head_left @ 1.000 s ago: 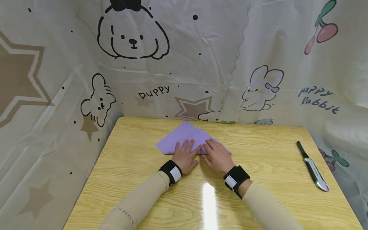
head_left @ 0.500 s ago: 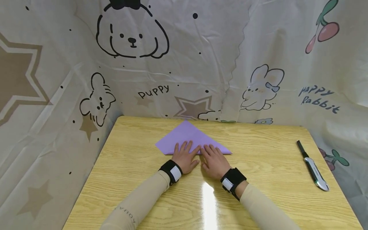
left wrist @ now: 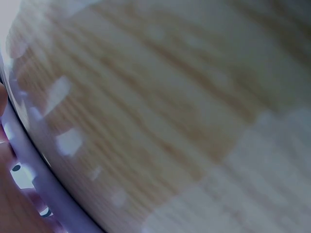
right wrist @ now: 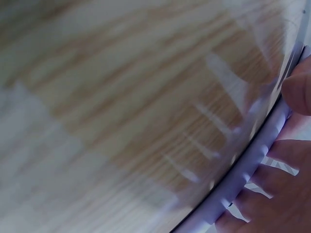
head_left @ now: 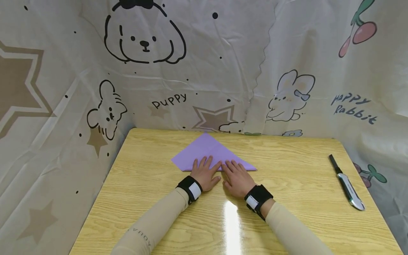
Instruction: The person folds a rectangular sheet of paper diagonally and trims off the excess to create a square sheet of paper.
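A folded sheet of purple paper [head_left: 205,147] lies flat near the back of the table, its point toward the wall and its straight folded edge toward me. My left hand [head_left: 205,177] rests on that near edge with fingers spread. Beside it, my right hand [head_left: 238,180] presses on the edge with straight fingers, its fingertips close to the left index finger. In the left wrist view a strip of the purple paper [left wrist: 58,189] shows at the lower left. The right wrist view has the paper's edge [right wrist: 243,177] running under the right hand's fingers [right wrist: 286,187].
A utility knife [head_left: 347,187] with a dark blade end lies at the table's right side. The wooden table [head_left: 143,219] meets a printed cloth [head_left: 204,71] at the back and sides. Both wrists wear black bands [head_left: 189,189].
My right hand has slid a little to the left and toward me. The paper's right part, raised a second ago, now lies flat. My left hand stays in place.
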### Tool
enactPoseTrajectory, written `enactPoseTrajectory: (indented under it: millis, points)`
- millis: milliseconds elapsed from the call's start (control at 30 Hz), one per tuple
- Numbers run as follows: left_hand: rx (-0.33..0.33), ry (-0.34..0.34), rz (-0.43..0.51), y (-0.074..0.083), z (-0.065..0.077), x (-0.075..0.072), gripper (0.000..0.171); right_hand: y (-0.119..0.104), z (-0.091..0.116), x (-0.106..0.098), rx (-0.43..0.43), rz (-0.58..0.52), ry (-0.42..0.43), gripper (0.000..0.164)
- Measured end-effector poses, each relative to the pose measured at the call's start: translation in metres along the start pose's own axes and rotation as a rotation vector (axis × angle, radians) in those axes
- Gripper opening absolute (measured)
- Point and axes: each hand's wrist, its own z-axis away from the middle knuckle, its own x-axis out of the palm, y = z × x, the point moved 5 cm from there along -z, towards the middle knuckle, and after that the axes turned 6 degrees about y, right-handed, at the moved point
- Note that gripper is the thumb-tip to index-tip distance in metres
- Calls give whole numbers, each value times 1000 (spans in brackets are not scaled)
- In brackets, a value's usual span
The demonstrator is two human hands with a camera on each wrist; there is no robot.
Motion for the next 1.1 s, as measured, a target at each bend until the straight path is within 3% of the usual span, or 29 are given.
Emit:
enactPoseTrajectory:
  millis: [300, 667, 1100]
  points:
    - [-16, -38, 0, -1, -1, 3, 60, 2, 0, 4, -6, -19, 8, 61]
    - [-12, -55, -5, 3, 1, -9, 58, 5, 0, 12, -5, -36, 19, 61]
    - [-24, -98, -18, 4, 1, -15, 58, 2, -2, 8, 7, -19, -38, 61]
